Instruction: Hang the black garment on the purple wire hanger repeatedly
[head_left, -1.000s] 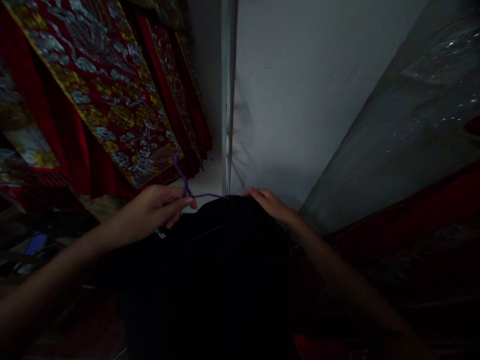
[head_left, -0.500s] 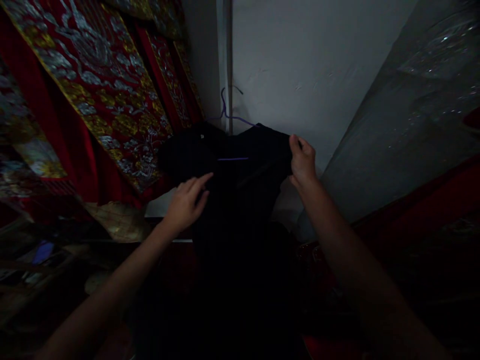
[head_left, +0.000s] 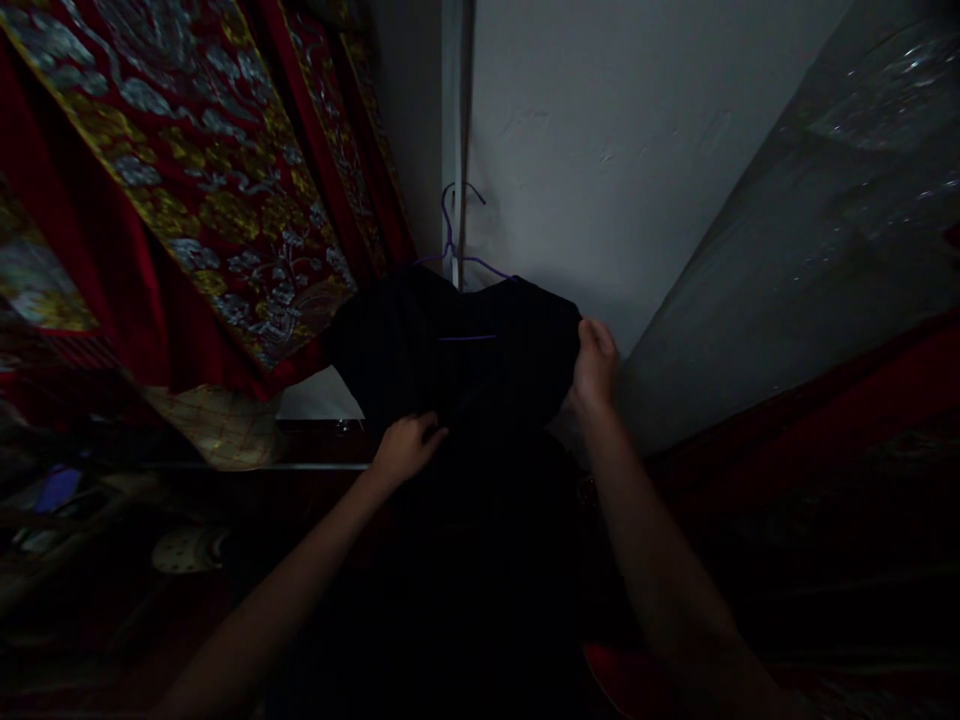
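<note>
A black short-sleeved garment (head_left: 495, 400) hangs on a thin purple hanger (head_left: 450, 235) in front of the pale wall. Its folds are hard to make out in the dim light. My right hand (head_left: 595, 365) is closed on the edge of the sleeve at the right shoulder. Lower down, at the chest, my left hand (head_left: 407, 446) has its fingers curled in and the thumb close to them, pinching the dark cloth. The garment's lower part fades into shadow.
Red cloth with gold and silver embroidery (head_left: 225, 200) hangs at left, over a checked cream cloth (head_left: 225, 425). Clear plastic sheeting (head_left: 810, 220) covers something at right. A light perforated clog-like shoe (head_left: 187, 550) sits low at left. A narrow vertical strip (head_left: 454, 90) runs behind the hanger.
My left hand has moved down the garment's front, and its outstretched fingers have curled in. The right hand stays at the sleeve, slightly lower in view. The garment's left shoulder lies flatter.
</note>
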